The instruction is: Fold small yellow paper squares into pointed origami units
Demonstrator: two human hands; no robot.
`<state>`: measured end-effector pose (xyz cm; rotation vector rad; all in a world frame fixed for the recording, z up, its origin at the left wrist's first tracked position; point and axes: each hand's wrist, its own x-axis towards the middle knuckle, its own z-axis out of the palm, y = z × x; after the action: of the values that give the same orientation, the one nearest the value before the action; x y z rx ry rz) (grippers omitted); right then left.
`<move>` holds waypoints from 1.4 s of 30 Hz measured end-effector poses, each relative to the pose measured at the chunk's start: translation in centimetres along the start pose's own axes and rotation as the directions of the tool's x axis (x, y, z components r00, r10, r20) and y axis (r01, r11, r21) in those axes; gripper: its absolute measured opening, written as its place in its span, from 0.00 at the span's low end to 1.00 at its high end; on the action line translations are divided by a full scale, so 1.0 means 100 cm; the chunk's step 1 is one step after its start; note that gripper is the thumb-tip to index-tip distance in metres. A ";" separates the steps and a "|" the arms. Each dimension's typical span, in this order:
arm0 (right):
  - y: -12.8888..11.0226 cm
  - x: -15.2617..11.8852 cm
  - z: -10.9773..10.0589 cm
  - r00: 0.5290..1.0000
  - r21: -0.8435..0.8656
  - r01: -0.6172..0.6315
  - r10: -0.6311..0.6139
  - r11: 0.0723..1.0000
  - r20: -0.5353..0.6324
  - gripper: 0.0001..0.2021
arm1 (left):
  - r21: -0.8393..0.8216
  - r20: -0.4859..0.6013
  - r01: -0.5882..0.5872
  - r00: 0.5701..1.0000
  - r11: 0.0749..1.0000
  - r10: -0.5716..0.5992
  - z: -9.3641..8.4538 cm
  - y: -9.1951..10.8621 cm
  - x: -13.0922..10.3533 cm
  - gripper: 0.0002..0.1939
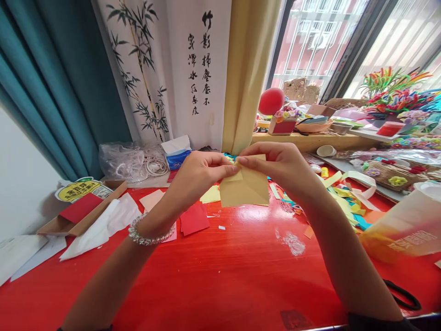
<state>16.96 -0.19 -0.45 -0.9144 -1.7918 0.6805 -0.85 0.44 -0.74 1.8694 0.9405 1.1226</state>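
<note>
A square of yellow paper [245,192] hangs in the air above the red table, with crease lines showing across it. My left hand [206,169] pinches its upper left part between thumb and fingers. At the top edge, my right hand [275,162] also grips the sheet, thumb in front and fingers behind. The two thumbs nearly meet near the top. Behind and below the sheet lie more yellow paper [211,195] and a few red paper squares [195,219]. A beaded bracelet [148,233] circles my left wrist.
On the left stand a cardboard tray [82,212] and white tissue [103,225]. A tissue pack [177,156] sits at the back. Coloured paper strips [347,202], a plastic cup [406,225] and a black loop [401,294] lie on the right.
</note>
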 end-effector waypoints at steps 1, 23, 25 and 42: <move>0.000 0.000 0.001 1.000 -0.005 0.012 -0.012 1.000 -0.003 0.13 | -0.004 -0.004 -0.008 1.000 1.000 0.008 0.000 0.000 0.000 0.09; 0.007 0.003 -0.006 1.000 0.056 -0.010 0.011 0.998 -0.024 0.09 | -0.007 0.050 0.069 0.996 0.998 -0.068 -0.011 -0.003 0.004 0.10; 0.007 0.002 -0.009 1.000 0.050 0.006 -0.005 0.999 -0.016 0.08 | -0.043 0.039 0.069 0.997 0.997 -0.067 -0.011 -0.002 0.005 0.11; -0.002 -0.008 0.001 0.941 -0.309 0.297 -0.333 0.903 -0.068 0.11 | -0.073 -0.118 -0.050 0.992 0.996 0.041 -0.002 0.001 0.001 0.14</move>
<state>17.03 -0.93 -0.71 -0.8105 -1.9058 0.1484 -0.97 0.48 -0.53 1.7878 0.9105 1.2884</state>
